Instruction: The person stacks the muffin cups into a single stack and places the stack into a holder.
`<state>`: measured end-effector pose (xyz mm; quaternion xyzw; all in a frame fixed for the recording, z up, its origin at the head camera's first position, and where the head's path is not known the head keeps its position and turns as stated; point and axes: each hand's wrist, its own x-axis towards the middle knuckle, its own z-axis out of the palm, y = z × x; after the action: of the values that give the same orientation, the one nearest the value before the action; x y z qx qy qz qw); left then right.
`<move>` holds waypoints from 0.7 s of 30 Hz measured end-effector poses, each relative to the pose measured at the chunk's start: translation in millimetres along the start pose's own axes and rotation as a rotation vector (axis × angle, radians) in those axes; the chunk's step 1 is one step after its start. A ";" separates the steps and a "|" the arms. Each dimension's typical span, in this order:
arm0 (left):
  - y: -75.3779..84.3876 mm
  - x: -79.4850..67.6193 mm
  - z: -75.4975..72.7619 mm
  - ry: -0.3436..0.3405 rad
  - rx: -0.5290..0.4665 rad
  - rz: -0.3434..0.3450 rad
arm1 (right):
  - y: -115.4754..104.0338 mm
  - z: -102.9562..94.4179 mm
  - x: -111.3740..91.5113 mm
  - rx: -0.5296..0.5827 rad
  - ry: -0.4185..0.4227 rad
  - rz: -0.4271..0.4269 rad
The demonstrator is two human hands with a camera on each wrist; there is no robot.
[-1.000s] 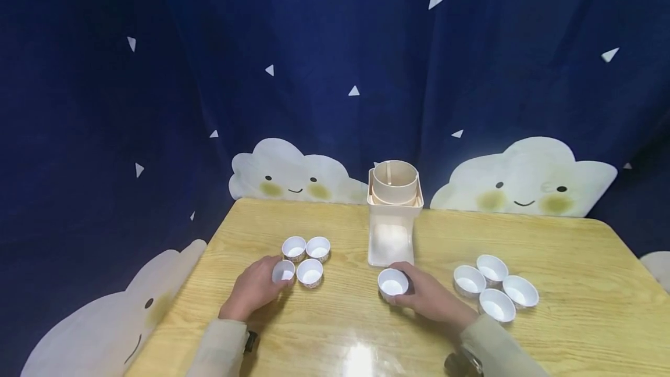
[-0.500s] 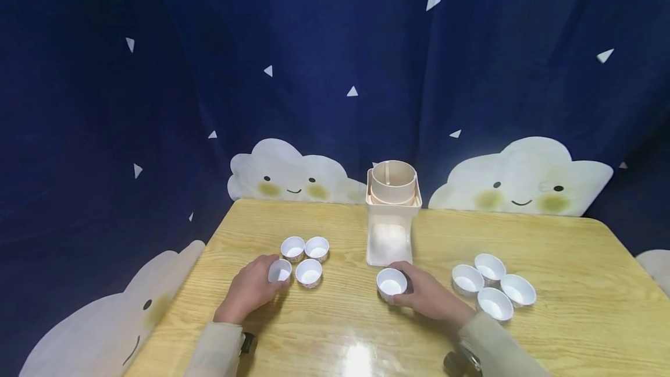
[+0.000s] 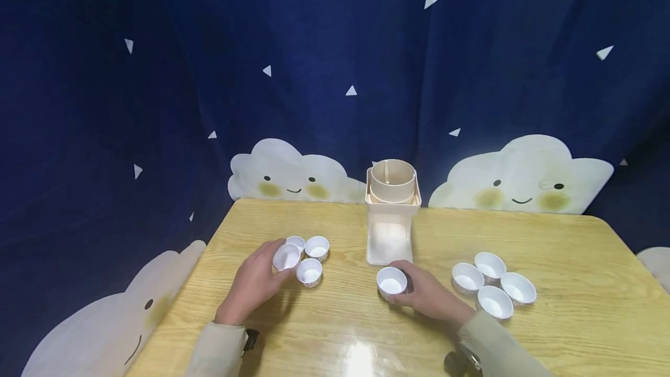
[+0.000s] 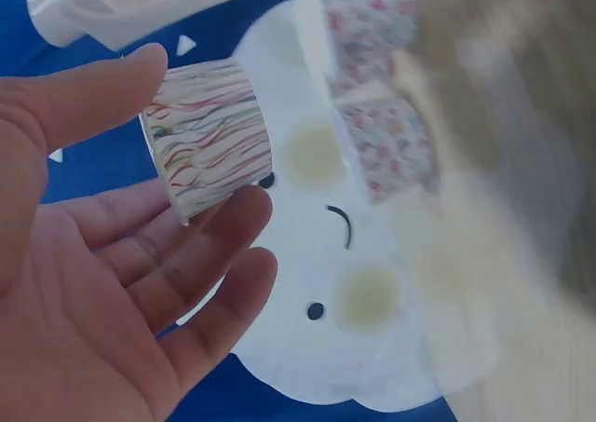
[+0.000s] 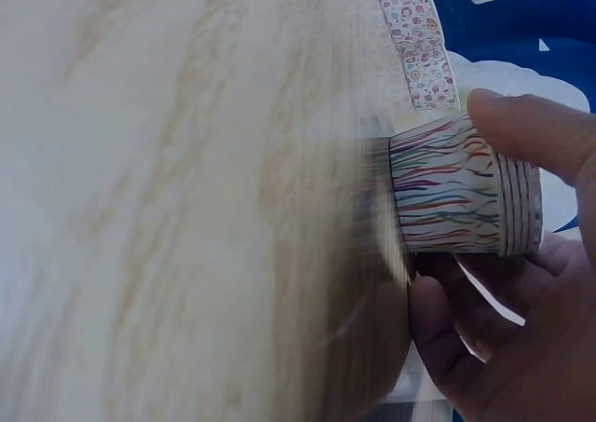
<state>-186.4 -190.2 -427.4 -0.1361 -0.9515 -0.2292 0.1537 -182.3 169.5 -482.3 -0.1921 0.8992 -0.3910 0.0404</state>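
My left hand [image 3: 252,287] holds a single white paper cup [image 3: 287,256] between thumb and fingers, raised above the table. Its outside [image 4: 209,138] has wavy coloured stripes in the left wrist view. Three white-lined paper cups [image 3: 309,272] stand right by it; the held one partly covers the far one in the head view. Floral print shows on two cups [image 4: 386,147] behind. My right hand [image 3: 431,294] grips a nested stack of striped paper cups [image 5: 447,189], with several rims showing at the mouth end. From the head only the top cup's white inside is visible.
A beige plastic appliance [image 3: 391,208] with a round open top stands at the back middle, just beyond my right hand. Several white paper cups [image 3: 494,302] cluster on the right of the wooden table [image 3: 324,339]. A dark blue curtain [image 3: 314,34] hangs behind.
My left hand first drew its paper cup slightly left, away from the others, then raised it and moved it forward. My right hand and its stack have stayed put.
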 end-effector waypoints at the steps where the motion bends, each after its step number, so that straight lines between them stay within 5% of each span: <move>1: 2.8 0.8 -0.6 0.000 -0.011 0.011 | 0.1 0.0 -0.1 0.004 0.000 -0.001; 11: 42.2 9.4 -2.8 -0.063 -0.129 0.040 | 4.7 -0.8 1.2 0.014 0.008 0.016; 21: 69.3 17.2 21.6 -0.099 -0.205 0.112 | 1.6 1.4 0.8 0.037 0.008 0.007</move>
<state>-184.4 -117.2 -412.3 -0.2151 -0.9205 -0.3091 0.1044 -183.3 169.2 -484.2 -0.1865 0.8928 -0.4080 0.0418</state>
